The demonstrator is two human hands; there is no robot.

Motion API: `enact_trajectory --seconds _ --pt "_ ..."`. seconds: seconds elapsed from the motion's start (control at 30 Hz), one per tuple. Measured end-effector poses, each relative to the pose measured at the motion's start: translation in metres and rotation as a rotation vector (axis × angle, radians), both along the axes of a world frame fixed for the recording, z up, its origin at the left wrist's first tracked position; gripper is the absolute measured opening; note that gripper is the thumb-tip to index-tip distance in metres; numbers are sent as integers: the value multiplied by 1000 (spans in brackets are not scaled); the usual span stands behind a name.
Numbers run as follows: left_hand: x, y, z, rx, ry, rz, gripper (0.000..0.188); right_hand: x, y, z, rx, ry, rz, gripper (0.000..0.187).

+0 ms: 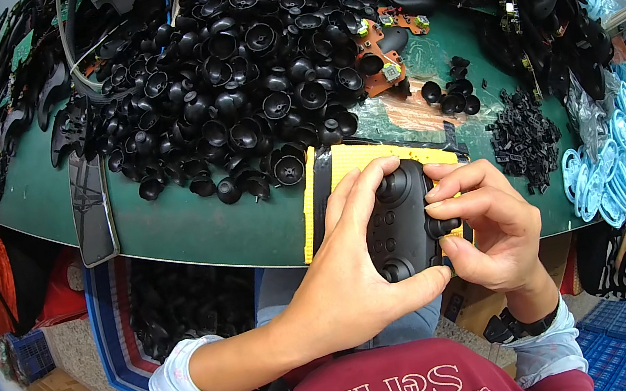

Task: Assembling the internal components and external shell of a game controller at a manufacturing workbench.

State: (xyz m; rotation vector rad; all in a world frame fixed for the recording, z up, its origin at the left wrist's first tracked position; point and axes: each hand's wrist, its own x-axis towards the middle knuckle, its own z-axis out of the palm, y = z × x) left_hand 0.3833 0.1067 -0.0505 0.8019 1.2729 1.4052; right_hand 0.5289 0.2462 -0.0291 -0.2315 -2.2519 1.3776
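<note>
My left hand is wrapped round a black game controller, fingers along its far end and thumb across its near end. The controller lies over a yellow ribbed block with black tape on it, at the table's front edge. At the controller's right side, my right hand pinches a small black thumbstick cap between thumb and fingers. Part of the cap is hidden by the fingertips, and I cannot tell whether it is joined to the controller.
A big heap of black thumbstick caps covers the green table beyond my hands. A phone lies at the left. Orange circuit boards, small black parts and light-blue plastic rings are to the right. Other people sit at both sides.
</note>
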Motion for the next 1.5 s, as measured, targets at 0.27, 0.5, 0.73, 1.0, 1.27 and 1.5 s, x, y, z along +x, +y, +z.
enact_trajectory --seconds 0.27,0.5,0.73,1.0,1.27,1.5 --pt "5 3 1 13 61 24 96 -1 -18 3 -133 -18 -157 32" --pt "0 1 2 -32 219 -9 98 1 -14 -1 -102 -1 -79 34" --pt "1 2 -1 49 364 41 99 1 -9 -5 -66 21 -73 31" --pt "-17 2 14 43 -337 -197 101 -2 23 -1 14 54 105 39" --pt "-26 1 17 29 -463 -454 92 -6 19 6 -201 128 346 28" --pt "-24 4 13 -66 -491 -390 104 1 17 6 -153 94 239 24"
